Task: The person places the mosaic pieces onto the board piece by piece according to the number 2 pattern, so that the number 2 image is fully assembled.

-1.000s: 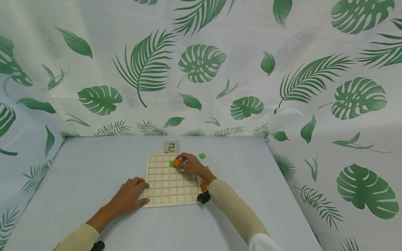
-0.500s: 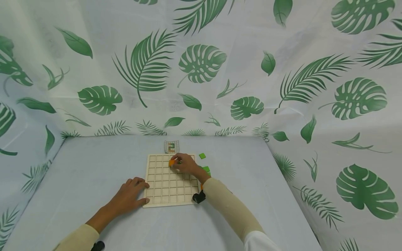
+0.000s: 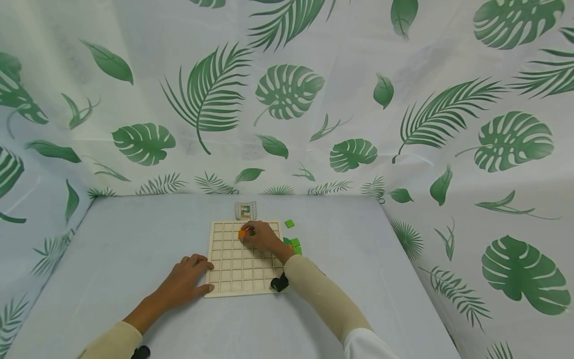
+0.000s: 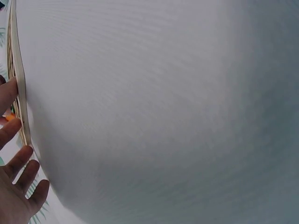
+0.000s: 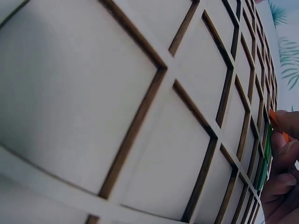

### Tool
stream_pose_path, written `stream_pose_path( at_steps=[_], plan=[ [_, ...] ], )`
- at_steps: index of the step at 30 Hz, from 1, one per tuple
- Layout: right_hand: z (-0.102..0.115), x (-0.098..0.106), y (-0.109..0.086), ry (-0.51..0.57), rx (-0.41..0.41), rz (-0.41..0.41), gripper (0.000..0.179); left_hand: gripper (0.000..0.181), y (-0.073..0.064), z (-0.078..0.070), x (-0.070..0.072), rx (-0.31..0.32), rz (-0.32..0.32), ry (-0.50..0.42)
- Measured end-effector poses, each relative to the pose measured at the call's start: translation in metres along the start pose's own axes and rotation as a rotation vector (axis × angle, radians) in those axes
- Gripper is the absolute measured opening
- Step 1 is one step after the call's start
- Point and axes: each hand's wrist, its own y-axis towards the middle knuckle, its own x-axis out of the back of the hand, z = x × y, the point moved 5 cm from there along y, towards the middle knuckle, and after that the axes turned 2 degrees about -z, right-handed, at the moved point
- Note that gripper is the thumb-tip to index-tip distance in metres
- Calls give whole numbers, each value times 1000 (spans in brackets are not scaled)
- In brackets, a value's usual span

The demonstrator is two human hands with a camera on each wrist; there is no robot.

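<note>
right hand (image 3: 263, 237): fingertip pinch on orange tile (image 3: 242, 234) | tile: low centre of frame, at grid board's (image 3: 236, 274) upper part, left end of hand, squarish, no clear long axis | left hand (image 3: 183, 280): farther, lower left, fingers spread, touching board edge

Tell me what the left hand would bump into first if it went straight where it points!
The grid board, I think: the left hand points at it, and its fingers seem to touch the board's left edge. I can't tell whether they'd push it or slide over.
</note>
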Motion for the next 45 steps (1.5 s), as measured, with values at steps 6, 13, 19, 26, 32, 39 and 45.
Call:
stream_pose_path(
  at_steps=[6,13,19,26,32,39,45],
  plan=[
    [2,0,1,-9,6,-5,30,43,-1,0,0,-4,-15,-1],
    [5,0,2,-61,19,-11,28,43,0,0,-1,-1,-4,-1],
    [6,-4,5,-106,25,-1,30,43,0,-1,-1,3,3,4],
    [6,-7,9,-180,50,-7,28,43,-1,-1,-1,0,1,7],
    [7,-6,9,-150,43,-10,26,42,0,-2,0,-2,5,2],
    [4,-7,10,-136,11,-16,24,43,0,-2,-1,5,6,0],
    [4,-6,10,-124,10,-19,23,43,1,-2,-1,5,10,19]
  ],
)
